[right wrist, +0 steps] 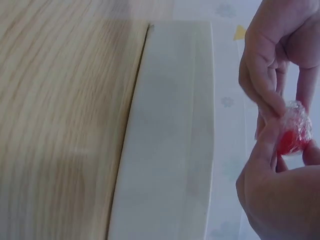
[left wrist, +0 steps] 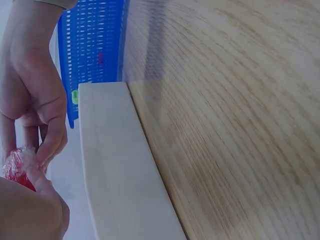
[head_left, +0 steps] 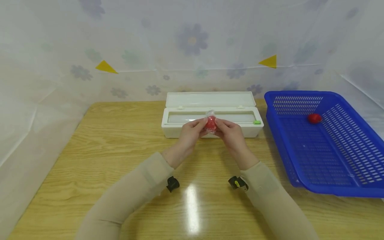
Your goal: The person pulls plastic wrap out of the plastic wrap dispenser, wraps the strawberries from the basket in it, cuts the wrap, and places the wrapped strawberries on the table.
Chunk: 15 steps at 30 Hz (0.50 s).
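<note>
Both hands meet in front of a white cling film dispenser [head_left: 213, 130], whose lid [head_left: 210, 99] stands raised at the back. Between their fingertips they hold a small red round piece [head_left: 211, 124] wrapped in crinkled clear film. My left hand [head_left: 189, 133] pinches it from the left, my right hand [head_left: 232, 134] from the right. Loose film sticks up at the top of the bundle in the head view. In the right wrist view the wrapped red piece [right wrist: 295, 131] shows shiny folds; its exact kind is hard to tell. A film roll [head_left: 240, 118] lies inside the dispenser.
A blue perforated basket [head_left: 288, 146] stands at the right, with another red round piece [head_left: 314, 118] in its far part. A green slider [head_left: 257, 122] sits at the dispenser's right end. Below lies the wooden table [head_left: 120, 140]; a flowered curtain [head_left: 192, 53] hangs behind.
</note>
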Tool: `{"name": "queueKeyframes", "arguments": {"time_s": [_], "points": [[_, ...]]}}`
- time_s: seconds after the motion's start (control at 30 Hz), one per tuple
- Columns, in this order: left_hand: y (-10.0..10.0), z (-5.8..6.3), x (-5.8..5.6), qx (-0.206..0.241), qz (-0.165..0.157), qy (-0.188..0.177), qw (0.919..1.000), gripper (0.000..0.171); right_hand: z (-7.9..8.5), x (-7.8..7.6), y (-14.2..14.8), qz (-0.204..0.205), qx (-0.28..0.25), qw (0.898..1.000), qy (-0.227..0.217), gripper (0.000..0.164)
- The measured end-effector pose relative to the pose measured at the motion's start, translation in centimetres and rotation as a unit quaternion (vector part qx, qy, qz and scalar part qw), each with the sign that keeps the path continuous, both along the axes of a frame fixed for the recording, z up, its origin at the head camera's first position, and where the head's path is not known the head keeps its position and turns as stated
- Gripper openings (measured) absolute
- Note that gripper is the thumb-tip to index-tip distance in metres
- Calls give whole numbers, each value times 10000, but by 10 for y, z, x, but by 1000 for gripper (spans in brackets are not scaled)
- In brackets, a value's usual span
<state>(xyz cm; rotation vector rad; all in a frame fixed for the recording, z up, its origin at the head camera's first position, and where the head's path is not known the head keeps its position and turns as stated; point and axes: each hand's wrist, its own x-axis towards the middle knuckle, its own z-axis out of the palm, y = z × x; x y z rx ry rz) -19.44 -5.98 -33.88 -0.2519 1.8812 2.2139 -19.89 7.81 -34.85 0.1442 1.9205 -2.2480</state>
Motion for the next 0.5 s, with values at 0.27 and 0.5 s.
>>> {"name": "queueKeyframes", "arguments": {"time_s": [0.27, 0.5], "points": [[1, -2, 0, -34, -92, 89, 9999, 36, 4, -2, 3, 171, 299, 9994, -34, 46], [0, -5, 0, -110, -72, 53, 9999, 35, 0, -4, 4, 148, 620, 9980, 15, 43]]}}
